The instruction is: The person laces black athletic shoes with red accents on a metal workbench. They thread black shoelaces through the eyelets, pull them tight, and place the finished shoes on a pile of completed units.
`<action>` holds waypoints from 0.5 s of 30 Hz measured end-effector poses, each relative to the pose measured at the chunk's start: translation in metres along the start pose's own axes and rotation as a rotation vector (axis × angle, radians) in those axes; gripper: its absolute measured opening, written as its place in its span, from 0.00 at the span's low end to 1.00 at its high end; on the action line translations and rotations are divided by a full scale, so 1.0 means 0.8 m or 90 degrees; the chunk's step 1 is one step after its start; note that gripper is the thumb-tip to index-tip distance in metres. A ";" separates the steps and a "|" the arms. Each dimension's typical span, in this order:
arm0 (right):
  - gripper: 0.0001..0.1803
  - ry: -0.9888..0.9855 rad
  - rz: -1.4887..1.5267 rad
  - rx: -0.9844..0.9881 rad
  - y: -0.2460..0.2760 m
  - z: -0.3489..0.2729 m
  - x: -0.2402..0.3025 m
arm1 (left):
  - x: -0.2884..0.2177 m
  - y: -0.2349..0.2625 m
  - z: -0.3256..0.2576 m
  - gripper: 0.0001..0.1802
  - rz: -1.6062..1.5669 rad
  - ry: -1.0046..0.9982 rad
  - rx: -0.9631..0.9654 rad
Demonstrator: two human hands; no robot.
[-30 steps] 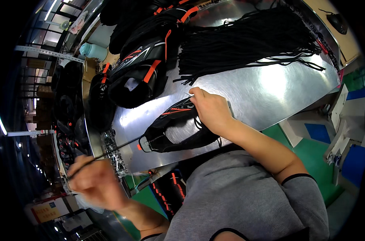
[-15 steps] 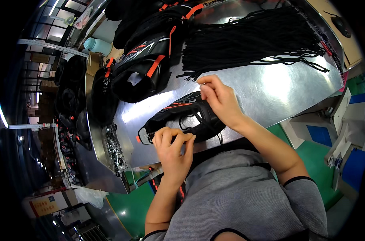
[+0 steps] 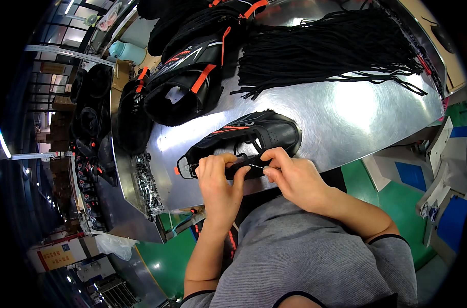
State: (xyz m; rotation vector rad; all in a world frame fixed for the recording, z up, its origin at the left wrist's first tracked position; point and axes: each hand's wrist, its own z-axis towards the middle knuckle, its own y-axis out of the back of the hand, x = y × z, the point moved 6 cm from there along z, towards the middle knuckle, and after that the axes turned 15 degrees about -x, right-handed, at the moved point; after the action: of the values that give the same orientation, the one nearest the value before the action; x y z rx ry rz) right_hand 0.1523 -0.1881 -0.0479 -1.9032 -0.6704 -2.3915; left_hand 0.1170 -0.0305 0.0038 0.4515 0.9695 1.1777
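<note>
A black shoe [image 3: 279, 134] with orange stripes lies on the metal table, toe to the right, its opening facing up. Dark lace loops cross the opening. My left hand [image 3: 218, 177] is at the near side of the opening, its fingers curled over the shoe's edge and the thumb close by. Just right of it, my right hand [image 3: 292, 179] pinches a shoelace [image 3: 256, 166], whose thin pale tip points toward the left thumb. The fingers partly hide the shoe's near edge, and I cannot tell whether the tip is in an eyelet.
Several black shoes [image 3: 178, 95] with orange pull tabs stand at the back left. A thick bundle of black laces [image 3: 331, 54] covers the far part of the metal table [image 3: 341, 131]. Small parts lie along the left edge. A light blue container [image 3: 128, 52] is farther back.
My right hand has come down and left from above the shoe's toe to beside my left hand. The toe is now uncovered. My left hand has stayed at the near edge.
</note>
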 end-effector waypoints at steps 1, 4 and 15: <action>0.14 -0.001 -0.005 0.006 0.000 0.001 0.001 | 0.001 0.000 0.000 0.19 -0.001 0.000 0.001; 0.14 -0.002 -0.019 0.023 -0.006 0.004 -0.002 | 0.002 -0.001 0.000 0.19 -0.015 -0.010 0.003; 0.15 -0.003 -0.076 0.004 -0.059 0.029 -0.002 | 0.002 -0.008 -0.010 0.15 -0.151 -0.085 0.012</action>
State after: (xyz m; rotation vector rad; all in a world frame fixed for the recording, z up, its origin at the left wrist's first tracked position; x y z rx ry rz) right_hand 0.1617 -0.1377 -0.0606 -1.9196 -0.8134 -2.4502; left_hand 0.1144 -0.0325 -0.0060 0.4130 0.8923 0.9146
